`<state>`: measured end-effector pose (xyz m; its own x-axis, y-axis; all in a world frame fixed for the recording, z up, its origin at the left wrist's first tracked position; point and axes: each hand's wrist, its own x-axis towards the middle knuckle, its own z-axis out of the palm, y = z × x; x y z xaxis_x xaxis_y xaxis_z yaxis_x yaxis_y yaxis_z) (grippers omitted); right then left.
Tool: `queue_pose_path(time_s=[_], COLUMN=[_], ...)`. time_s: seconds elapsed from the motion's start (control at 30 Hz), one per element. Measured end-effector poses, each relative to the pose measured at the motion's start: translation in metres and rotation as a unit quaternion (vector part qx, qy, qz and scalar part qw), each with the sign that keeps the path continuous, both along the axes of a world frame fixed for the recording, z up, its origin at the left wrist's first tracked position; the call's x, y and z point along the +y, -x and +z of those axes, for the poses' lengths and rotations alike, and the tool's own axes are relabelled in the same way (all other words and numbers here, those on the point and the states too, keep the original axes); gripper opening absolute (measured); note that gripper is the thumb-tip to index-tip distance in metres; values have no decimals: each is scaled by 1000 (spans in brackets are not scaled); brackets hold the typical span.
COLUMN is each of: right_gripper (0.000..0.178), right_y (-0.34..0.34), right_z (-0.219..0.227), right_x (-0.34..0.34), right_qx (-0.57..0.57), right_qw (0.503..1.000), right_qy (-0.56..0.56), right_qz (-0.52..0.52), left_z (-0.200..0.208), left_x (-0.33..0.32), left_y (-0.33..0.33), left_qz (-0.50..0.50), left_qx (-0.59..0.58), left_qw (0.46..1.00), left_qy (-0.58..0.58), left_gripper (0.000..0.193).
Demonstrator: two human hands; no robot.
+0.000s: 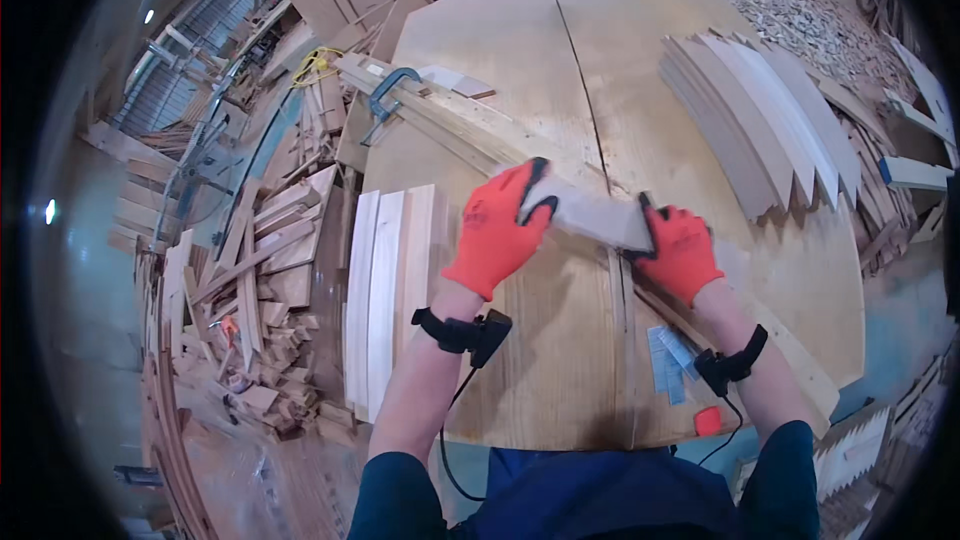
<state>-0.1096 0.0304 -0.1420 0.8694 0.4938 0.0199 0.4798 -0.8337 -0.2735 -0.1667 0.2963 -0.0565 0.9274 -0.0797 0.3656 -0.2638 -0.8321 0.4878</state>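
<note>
A short pale wooden board (607, 219) is held between my two gloved hands, slightly blurred. My left hand (503, 227), in a red glove with black fingertips, grips its left end with thumb and fingers. Around its right end my right hand (680, 248) is closed in a matching glove. Under the board a long wooden beam (480, 127) crosses the tabletop diagonally, from far left to near right. A C-clamp (388, 97) sits on the beam's far left end. Part of the beam is hidden by the board and my hands.
Boards (384, 285) lie side by side at the table's left, and pointed-end boards (755, 120) at the right. Grey-blue flat pieces (670, 358) and a small red object (708, 421) lie near my right forearm. Scrap wood (270, 340) piles up left of the table (520, 380).
</note>
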Motion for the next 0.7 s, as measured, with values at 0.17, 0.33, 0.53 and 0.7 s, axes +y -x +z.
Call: queue_pose_path(time_s=[0.17,0.33,0.53,0.7], right_gripper=[87,74,61,62], right_y=[-57,-67,-52,-52], right_z=[-58,-93,-98,-95], right_x=[-63,-68,-47,-50], right_qx=[-47,-59,-44,-34], right_qw=[988,990,974,973], right_qy=[51,21,-83,-99], right_qz=[-137,-128,-206,-207], left_z=[-68,-144,-183,-176], left_x=[48,74,69,66], left_y=[1,-10,-17,-19], left_qz=[133,221,285,290], left_qx=[130,160,72,91], left_qw=[982,958,940,938], left_qy=[5,-88,-171,-164], left_gripper=[52,64,67,65])
